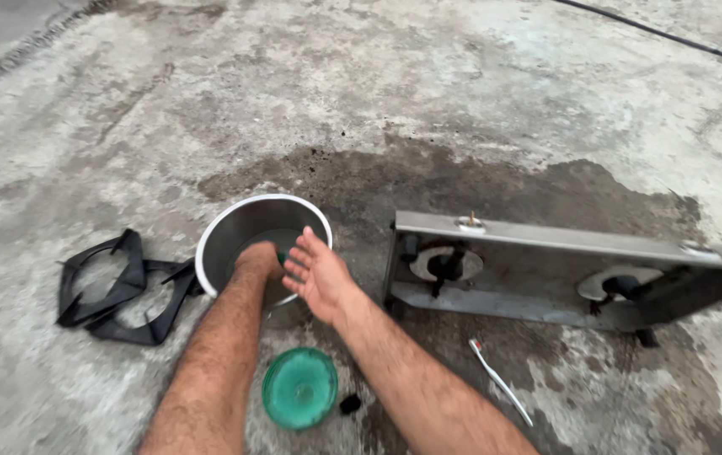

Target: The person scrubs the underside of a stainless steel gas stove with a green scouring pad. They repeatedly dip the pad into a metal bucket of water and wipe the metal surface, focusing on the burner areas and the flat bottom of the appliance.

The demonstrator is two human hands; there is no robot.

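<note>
Steel is what you are working in: your left hand (258, 258) is dipped into the round metal pot (243, 226), fingers curled down inside on something green that is mostly hidden, so you cannot tell how firmly it is pinched. Your right hand (319, 276) hovers flat and spread over the pot's near rim, gripping nothing. The pot sits on wet concrete and looks stiff, thin-walled and light, probably slippery when wet; the rolled rim is likely the safest place to grip. Just in front of the pot lies a green round lid (299, 388). To its left sit black burner grates (121, 289); to its right, a tipped-up gas stove (563, 274) and a toothbrush (500, 381).
</note>
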